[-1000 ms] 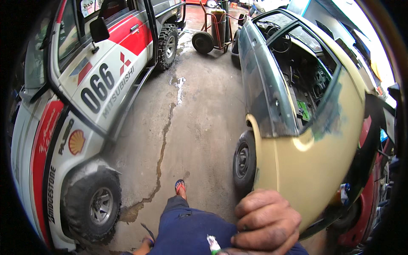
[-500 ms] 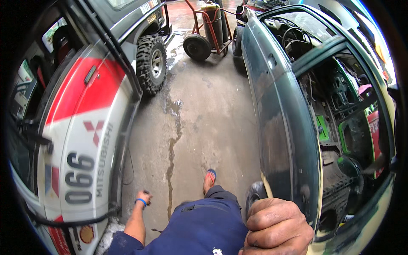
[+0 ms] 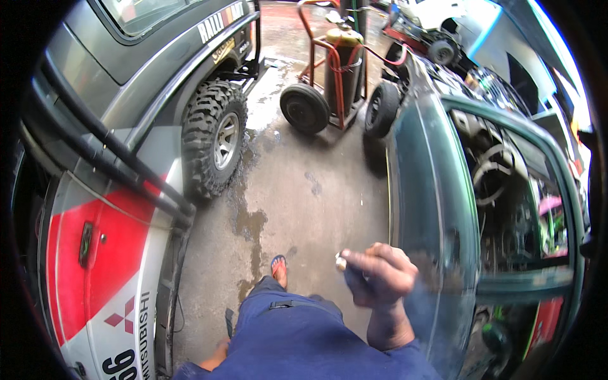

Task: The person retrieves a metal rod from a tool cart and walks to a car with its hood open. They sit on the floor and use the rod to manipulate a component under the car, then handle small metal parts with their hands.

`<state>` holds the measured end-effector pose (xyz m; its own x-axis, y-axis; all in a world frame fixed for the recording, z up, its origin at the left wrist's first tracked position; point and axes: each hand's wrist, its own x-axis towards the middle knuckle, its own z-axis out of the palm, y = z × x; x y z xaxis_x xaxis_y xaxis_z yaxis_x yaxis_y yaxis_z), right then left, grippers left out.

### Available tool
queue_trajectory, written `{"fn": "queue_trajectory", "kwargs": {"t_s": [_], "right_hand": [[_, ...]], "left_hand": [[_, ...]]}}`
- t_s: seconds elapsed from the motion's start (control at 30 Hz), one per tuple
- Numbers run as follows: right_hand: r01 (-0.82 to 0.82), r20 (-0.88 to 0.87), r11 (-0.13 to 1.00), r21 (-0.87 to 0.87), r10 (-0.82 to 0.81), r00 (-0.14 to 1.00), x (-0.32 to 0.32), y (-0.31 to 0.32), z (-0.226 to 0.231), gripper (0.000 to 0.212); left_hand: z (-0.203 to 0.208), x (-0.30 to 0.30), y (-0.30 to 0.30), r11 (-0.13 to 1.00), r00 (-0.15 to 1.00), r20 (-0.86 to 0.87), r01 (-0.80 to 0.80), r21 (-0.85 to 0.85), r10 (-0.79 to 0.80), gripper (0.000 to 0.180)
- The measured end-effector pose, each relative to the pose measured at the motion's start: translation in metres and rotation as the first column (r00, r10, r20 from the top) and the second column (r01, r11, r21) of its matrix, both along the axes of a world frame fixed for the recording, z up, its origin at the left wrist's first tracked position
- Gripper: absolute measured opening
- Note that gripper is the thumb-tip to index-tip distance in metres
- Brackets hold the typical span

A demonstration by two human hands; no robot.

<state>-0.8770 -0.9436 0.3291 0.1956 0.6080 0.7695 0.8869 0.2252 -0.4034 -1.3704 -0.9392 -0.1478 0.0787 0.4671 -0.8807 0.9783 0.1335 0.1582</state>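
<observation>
Containers first. On the red cart I count two gas cylinders: one upright with a yellow shoulder, and a darker one partly hidden behind it. Both look closed; contents cannot be told from outside. One pinkish hose runs off to the right. Cabin of the green car, seen through its side window: one steering wheel, bare trim, and farther back a pink item I cannot identify.

Counts. Cars alongside: two, the green one on the right and a white, red and grey one on the left. Wheels showing clearly: four. One knobbly tyre on the left car, one cart wheel, one front wheel on the green car, one small wheel in the background. Sandalled feet plainly seen: one, on the wet-streaked floor.

Hands. I see the right hand raised near the green door, fingers curled, index finger and thumb closed in a pinch. A small white thing sits at their tips, at the hand's left end, over the floor between the cars; blur and the fingers hide its kind. Left hand: only skin shows beside the blue shirt; its state I cannot tell.
</observation>
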Motion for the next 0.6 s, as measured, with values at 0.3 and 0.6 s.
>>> {"fn": "queue_trajectory", "kwargs": {"t_s": [0.3,0.6], "right_hand": [[0.386,-0.324,0.866,-0.319,-0.482,0.814,0.229,0.185,-0.088,0.012],[0.323,-0.344,0.934,-0.154,-0.357,0.868,0.457,0.486,-0.059,0.012]], "left_hand": [[0.067,0.284,0.471,0.9,0.922,0.328,-0.309,0.308,0.204,0.04],[0.104,0.484,0.674,0.923,0.914,0.258,-0.358,0.144,0.314,0.036]]}}
